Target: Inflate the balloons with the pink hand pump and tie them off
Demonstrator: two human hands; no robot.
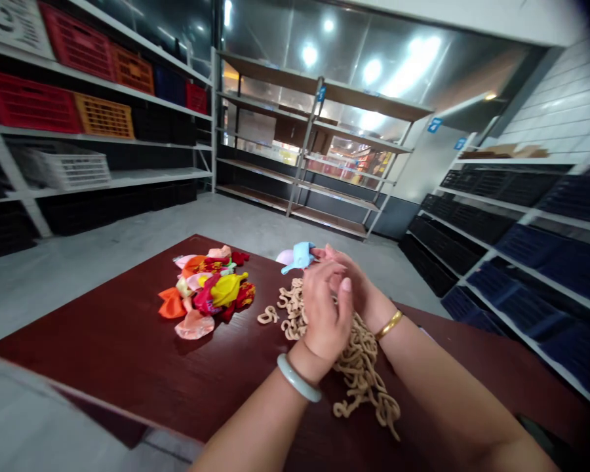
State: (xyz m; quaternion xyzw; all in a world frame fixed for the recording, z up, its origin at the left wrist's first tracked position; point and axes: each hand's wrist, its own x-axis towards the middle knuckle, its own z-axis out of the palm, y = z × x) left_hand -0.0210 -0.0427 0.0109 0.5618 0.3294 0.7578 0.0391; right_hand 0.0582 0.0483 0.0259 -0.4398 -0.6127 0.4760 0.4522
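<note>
Over the dark red-brown table, my left hand (326, 311) and my right hand (356, 282) are close together and overlap. My left fingers curl toward the right palm with the thumb raised; whatever lies between them is hidden. At the right fingertips is a limp light blue piece (302, 254), perhaps a deflated balloon or small pouch, and my right hand seems to grip it. A lilac piece (284, 256) shows just behind it. Under and beside both hands spreads a heap of tan, curled cord-like pieces (361, 367). One small tan curl (268, 315) lies apart on the left.
A loose pile of limp colourful pieces (216, 290) sits on the left of the table (128, 347). Racks with red and orange crates (29, 101) stand left, a metal shelf unit (299, 144) at the back. Dark crates (545, 262) fill the right-hand racks.
</note>
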